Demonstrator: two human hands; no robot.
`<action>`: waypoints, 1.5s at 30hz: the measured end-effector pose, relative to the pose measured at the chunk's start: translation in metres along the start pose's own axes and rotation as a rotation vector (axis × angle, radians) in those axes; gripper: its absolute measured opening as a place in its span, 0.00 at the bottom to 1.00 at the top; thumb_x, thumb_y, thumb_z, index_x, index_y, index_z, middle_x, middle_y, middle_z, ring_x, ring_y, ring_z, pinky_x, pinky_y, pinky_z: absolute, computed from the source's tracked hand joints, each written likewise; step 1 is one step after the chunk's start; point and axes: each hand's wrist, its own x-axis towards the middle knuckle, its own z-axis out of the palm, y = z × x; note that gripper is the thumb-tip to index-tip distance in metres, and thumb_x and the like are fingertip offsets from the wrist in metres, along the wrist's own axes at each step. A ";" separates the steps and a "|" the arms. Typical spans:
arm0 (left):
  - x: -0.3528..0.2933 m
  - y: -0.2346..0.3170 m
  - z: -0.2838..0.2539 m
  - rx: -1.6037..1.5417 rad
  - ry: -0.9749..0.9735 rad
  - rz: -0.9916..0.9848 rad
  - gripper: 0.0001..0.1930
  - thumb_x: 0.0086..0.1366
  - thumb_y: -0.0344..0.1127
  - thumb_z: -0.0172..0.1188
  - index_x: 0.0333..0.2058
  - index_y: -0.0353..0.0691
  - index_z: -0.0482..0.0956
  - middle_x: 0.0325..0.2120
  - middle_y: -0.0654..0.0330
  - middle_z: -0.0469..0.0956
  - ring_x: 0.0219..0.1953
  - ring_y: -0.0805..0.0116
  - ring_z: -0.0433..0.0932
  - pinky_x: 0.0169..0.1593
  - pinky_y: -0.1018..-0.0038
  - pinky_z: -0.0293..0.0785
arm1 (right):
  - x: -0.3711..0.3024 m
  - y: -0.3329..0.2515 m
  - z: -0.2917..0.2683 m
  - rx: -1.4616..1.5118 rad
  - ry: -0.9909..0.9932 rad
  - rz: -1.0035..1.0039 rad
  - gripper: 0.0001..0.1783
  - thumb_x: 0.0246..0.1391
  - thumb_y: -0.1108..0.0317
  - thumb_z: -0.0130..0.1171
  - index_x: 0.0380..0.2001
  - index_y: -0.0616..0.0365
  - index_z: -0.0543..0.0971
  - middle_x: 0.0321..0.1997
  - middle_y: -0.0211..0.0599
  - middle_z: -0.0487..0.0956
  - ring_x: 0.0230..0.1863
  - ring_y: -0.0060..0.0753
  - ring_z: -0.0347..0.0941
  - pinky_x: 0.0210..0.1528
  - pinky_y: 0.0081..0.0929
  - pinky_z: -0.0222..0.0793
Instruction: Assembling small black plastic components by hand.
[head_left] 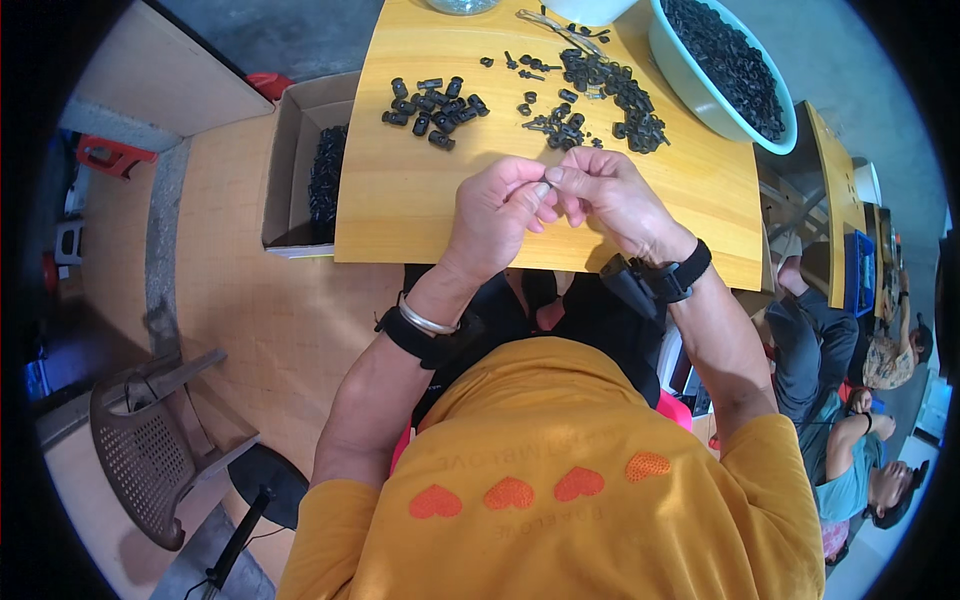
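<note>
Above the near edge of the wooden table (700,215), my left hand (502,212) and my right hand (615,200) meet, thumbs and fingertips pinched together. Whatever sits between the fingertips is too small and covered to make out. Beyond my left hand lies a loose group of black barrel-shaped plastic pieces (435,105) that look like cord locks. Past my right hand spreads a heap of smaller black parts (600,75), with some rings and short pin-like bits among them. Several of those parts lie close to my right fingertips.
A pale blue basin (775,140) full of black parts stands at the far right. Left of the table is a cardboard box (290,215) holding black pieces. A chair (140,450) stands at lower left. Other people (845,440) sit at the right by another table (835,200).
</note>
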 end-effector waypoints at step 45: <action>-0.013 0.016 0.021 -0.169 0.104 -0.049 0.06 0.60 0.27 0.54 0.36 0.34 0.73 0.25 0.58 0.76 0.24 0.74 0.74 0.27 0.81 0.71 | -0.025 -0.024 0.002 -0.872 0.219 -0.736 0.02 0.46 0.75 0.57 0.25 0.62 0.75 0.20 0.42 0.73 0.22 0.40 0.72 0.26 0.27 0.67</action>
